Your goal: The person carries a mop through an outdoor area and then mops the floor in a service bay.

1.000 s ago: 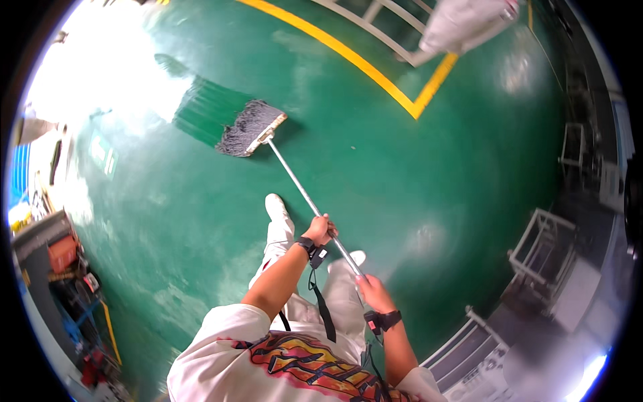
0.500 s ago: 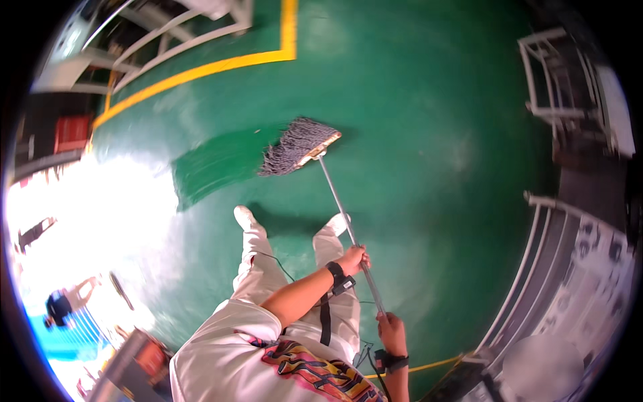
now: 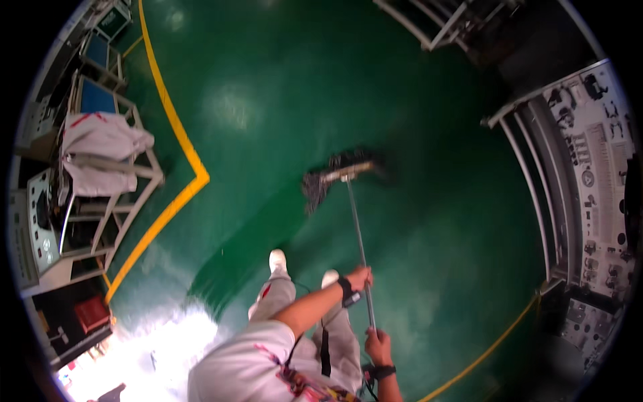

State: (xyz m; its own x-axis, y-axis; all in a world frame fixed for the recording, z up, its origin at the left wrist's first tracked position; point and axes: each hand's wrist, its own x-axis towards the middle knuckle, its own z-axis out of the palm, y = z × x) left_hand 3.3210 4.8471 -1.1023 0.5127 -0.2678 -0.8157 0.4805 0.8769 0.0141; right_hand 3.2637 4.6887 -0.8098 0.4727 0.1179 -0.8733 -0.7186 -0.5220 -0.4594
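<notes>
I hold a mop by its thin metal handle [image 3: 358,231]. My left hand [image 3: 360,278] is wrapped round the lower part of the handle. Close to the handle's upper end, my right hand [image 3: 379,347] is closed on it too. The mop head [image 3: 326,179], with dark grey strands on a light clamp bar, lies on the green floor [image 3: 268,127] ahead of my feet; motion blurs its strands. A darker, wet-looking streak [image 3: 248,248] runs from it toward the lower left.
A yellow floor line [image 3: 171,114] bends at the left, beside a frame [image 3: 110,231] with pale cloth on it. On the right stands a long bench with rails [image 3: 526,181] and many small parts. Another metal frame [image 3: 435,27] is at the far right. Bright glare covers the lower-left floor.
My view has swung round, so the yellow line and frames sit elsewhere in it. The mop head has moved rightward over the floor, and the streak is longer. Both hands keep their hold.
</notes>
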